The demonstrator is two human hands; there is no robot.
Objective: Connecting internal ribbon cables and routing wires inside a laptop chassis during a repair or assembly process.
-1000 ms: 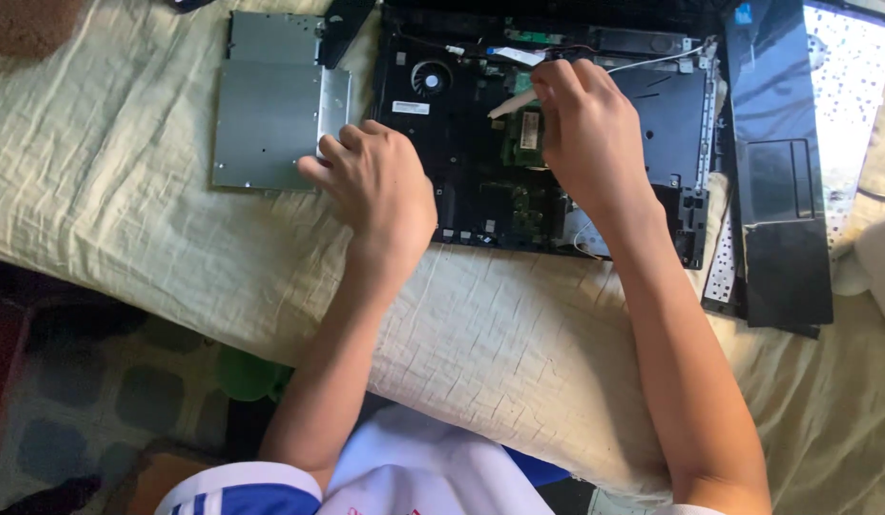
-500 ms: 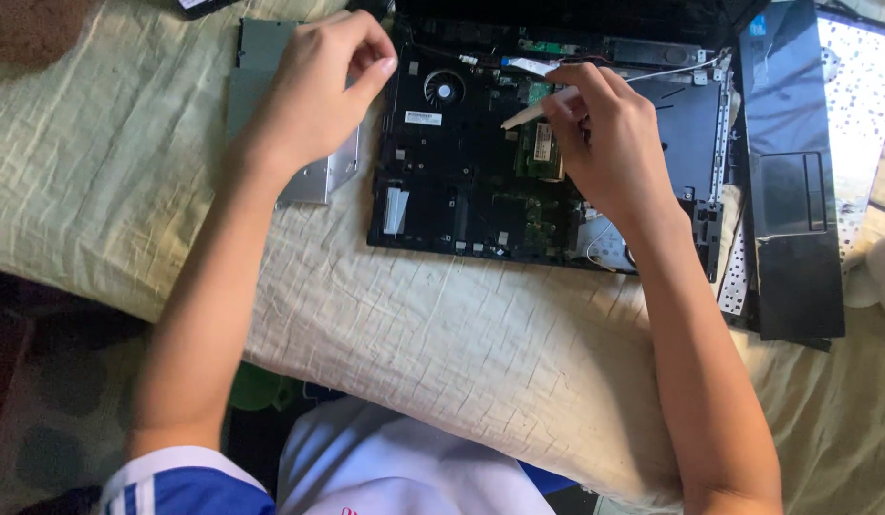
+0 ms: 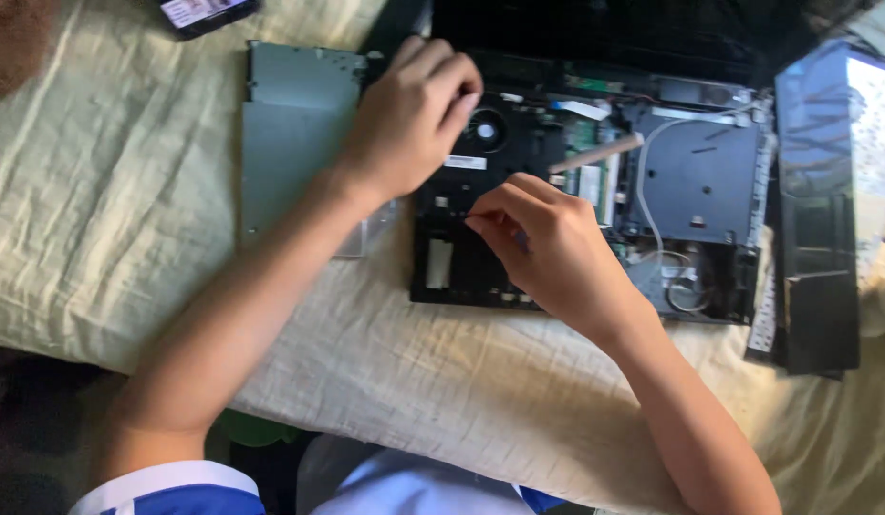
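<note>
On the cream, wrinkled cloth that covers the surface, I see an opened laptop chassis lying flat with its black inner board and parts exposed. My left hand rests on the chassis's upper left corner, fingers curled together and pressed down beside the round cooling fan; I cannot tell whether it grips anything beneath the palm. My right hand hovers over the lower left part of the board, thumb and forefinger pinched together on something very small and dark at their tips, too small for me to name. Just below the fan sits a small white rectangular label, and lower on the board is a pale upright rectangular patch. A beige stick-like tool lies tilted across the middle of the board, near a white flat ribbon and a thin white cable that curves down toward the chassis's lower right. Left of the chassis, touching the cloth and partly under my left forearm, lies a grey metal panel. At the top left edge a dark object with a pale printed sticker is partly cut off. Right of the chassis a glossy black bezel piece lies lengthwise, sunlight glaring on its upper part. A brown furry thing sits at the top left corner.
</note>
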